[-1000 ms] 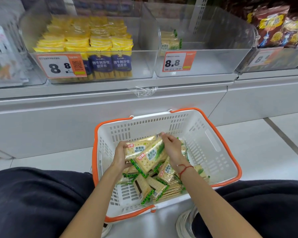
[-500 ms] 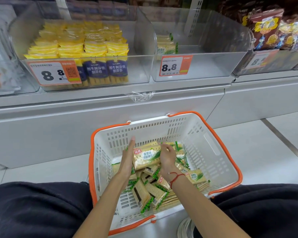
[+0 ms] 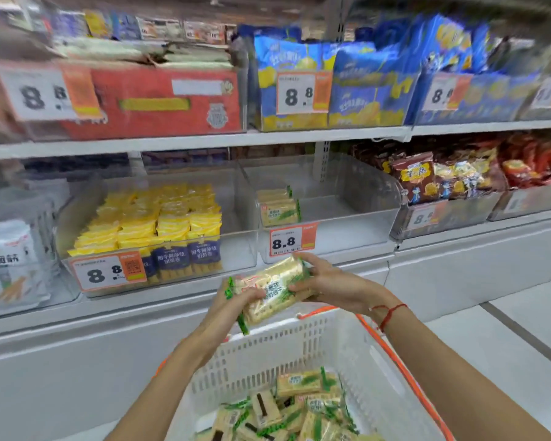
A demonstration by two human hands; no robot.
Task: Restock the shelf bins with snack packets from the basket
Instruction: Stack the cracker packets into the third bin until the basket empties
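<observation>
Between my two hands I hold a stack of green-and-cream cracker packets [image 3: 272, 289], raised above the basket and just below the shelf edge. My left hand [image 3: 233, 308] grips the stack's left end, and my right hand [image 3: 328, 286] grips its right end. The white basket with an orange rim [image 3: 303, 348] sits below, with several more of the same packets [image 3: 287, 409] inside. Straight ahead is a clear shelf bin [image 3: 347, 214] with an 8.8 price tag [image 3: 291, 238]; a few matching packets [image 3: 279, 206] stand at its left side.
Left of that bin, a clear bin [image 3: 236, 198] is packed with yellow packets [image 3: 153, 224]. To the right, bins hold red and brown snack bags [image 3: 442, 178]. The upper shelf carries a red carton [image 3: 159, 100] and blue bags [image 3: 341, 81]. White floor tiles [image 3: 506, 338] lie at the right.
Both hands have lifted the stack of packets out of the basket and up toward the shelf. My view has tilted upward, so the upper shelf now shows.
</observation>
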